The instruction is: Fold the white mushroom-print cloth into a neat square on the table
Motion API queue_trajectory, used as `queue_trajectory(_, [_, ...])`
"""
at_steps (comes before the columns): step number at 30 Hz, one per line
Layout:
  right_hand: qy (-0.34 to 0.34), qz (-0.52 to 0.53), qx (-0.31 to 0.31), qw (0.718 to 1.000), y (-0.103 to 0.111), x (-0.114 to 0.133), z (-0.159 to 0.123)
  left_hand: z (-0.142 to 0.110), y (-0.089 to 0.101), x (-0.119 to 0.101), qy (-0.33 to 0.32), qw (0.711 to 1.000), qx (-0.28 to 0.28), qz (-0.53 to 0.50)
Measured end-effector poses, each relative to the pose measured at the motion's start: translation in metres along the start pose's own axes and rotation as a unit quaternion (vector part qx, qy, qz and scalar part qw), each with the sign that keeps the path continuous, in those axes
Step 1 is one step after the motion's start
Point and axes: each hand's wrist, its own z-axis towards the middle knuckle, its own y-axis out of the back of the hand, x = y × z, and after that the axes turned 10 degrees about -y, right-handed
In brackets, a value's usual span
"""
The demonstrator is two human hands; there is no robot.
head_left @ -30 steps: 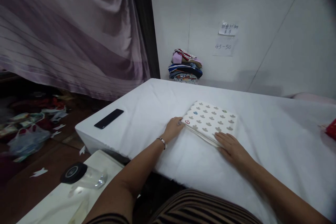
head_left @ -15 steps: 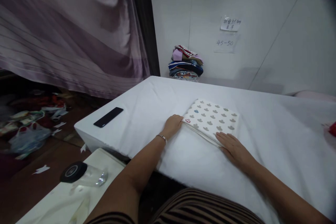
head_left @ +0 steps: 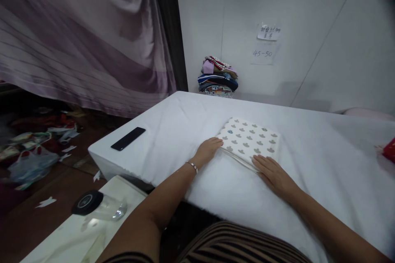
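A folded white cloth (head_left: pixel 247 136) with grey cloud-like shapes and a few coloured marks lies flat on the white-covered table (head_left: pixel 197 117). My left hand (head_left: pixel 210 148) rests on its near left corner, fingers stretched out over the edge. Flat on the near right part of the cloth lies my right hand (head_left: pixel 271 172), its fingers extended and pointing left. Neither hand is closed round the fabric. Folded layers show along the near edge between the hands.
A black phone (head_left: pixel 128 139) lies on the table's left side. Nearer, a jar with a black lid (head_left: pixel 88 202) lies on a pale side table (head_left: pixel 120 187). Stacked folded clothes (head_left: pixel 217 78) stand behind the table by the wall. Something red (head_left: pixel 390 151) sits at the right edge.
My left hand has slid slightly right and farther onto the cloth's corner, covering the red mark there. My right hand has hardly moved.
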Motion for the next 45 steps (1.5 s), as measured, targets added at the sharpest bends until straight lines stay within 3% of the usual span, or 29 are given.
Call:
queue_trajectory(5, [0.015,-0.009,0.005,1.0,0.002,0.0,-0.001,0.001,0.001,0.001,0.039,0.999,-0.019,-0.009])
queue_trajectory(9, [0.016,-0.01,-0.009,1.0,0.001,0.001,0.0,0.012,0.008,-0.018,0.069,0.997,-0.024,-0.003])
queue_trajectory(15, [0.028,-0.022,-0.02,0.999,-0.001,0.001,0.002,0.02,-0.013,-0.039,-0.018,0.997,0.019,0.069])
queue_trajectory(18, [0.012,-0.011,-0.011,1.0,0.002,0.005,0.0,0.017,-0.019,-0.034,-0.024,0.996,0.034,0.074])
queue_trajectory(21, [-0.009,0.019,0.022,1.0,0.013,0.012,0.002,0.02,-0.012,-0.034,-0.007,0.998,0.048,0.05])
queue_trajectory(25, [-0.063,0.07,0.049,0.994,0.032,0.019,0.022,0.04,-0.004,-0.051,0.043,0.998,0.039,0.026])
queue_trajectory(30, [-0.176,0.024,-0.004,0.984,0.037,-0.003,0.067,0.061,-0.025,-0.074,-0.047,0.997,0.03,0.054])
queue_trajectory(34, [-0.276,-0.012,0.067,0.959,0.023,-0.029,0.077,0.06,-0.045,-0.078,-0.058,0.995,0.042,0.067])
queue_trajectory(38, [-0.28,-0.019,0.107,0.954,0.018,-0.039,0.075,0.053,-0.041,-0.075,-0.062,0.997,0.028,0.043])
queue_trajectory(41, [-0.281,-0.033,0.087,0.955,0.026,-0.049,0.088,0.052,-0.025,-0.061,-0.006,0.999,-0.018,0.041])
queue_trajectory(43, [-0.301,-0.031,0.078,0.95,0.032,-0.061,0.103,0.052,-0.013,-0.043,0.1,0.992,-0.055,0.062])
queue_trajectory(45, [-0.327,-0.011,0.102,0.94,0.037,-0.075,0.121,0.053,-0.003,-0.022,0.224,0.972,-0.052,0.053])
